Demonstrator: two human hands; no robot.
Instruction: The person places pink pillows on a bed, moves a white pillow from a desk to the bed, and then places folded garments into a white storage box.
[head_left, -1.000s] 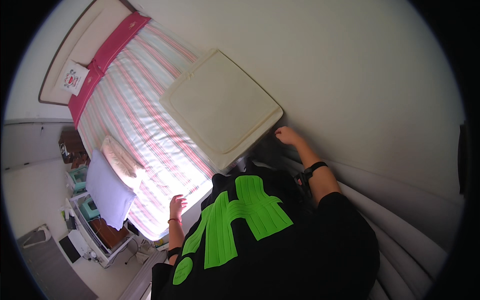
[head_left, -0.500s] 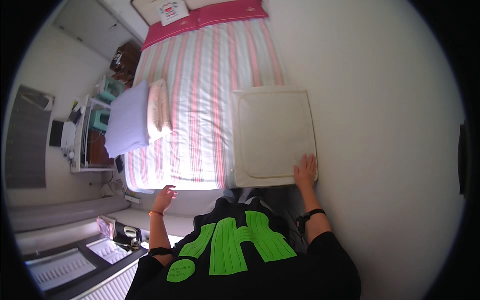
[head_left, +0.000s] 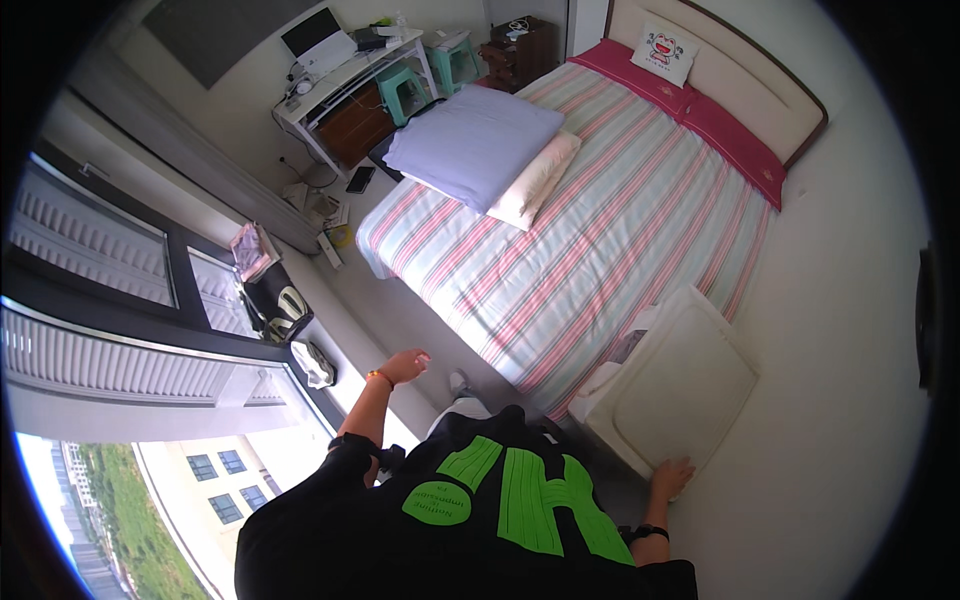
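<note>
A cream, soft-sided storage box sits at the bed's near right corner, close to the wall. Along its left side, whitish cloth and a dark patch show, too small to make out. My right hand lies on the box's near corner with its fingers stretched out over the edge. Out over the floor, left of the bed's foot, my left hand holds nothing and its fingers are partly extended.
The bed has a striped cover, with a folded lavender quilt over a pale folded one. Bags rest by the window at left. A desk with a laptop and green stools stands beyond.
My view has turned left, bringing the window into sight. The left hand has moved out from the bed's foot. The right hand remains at the box's near corner.
</note>
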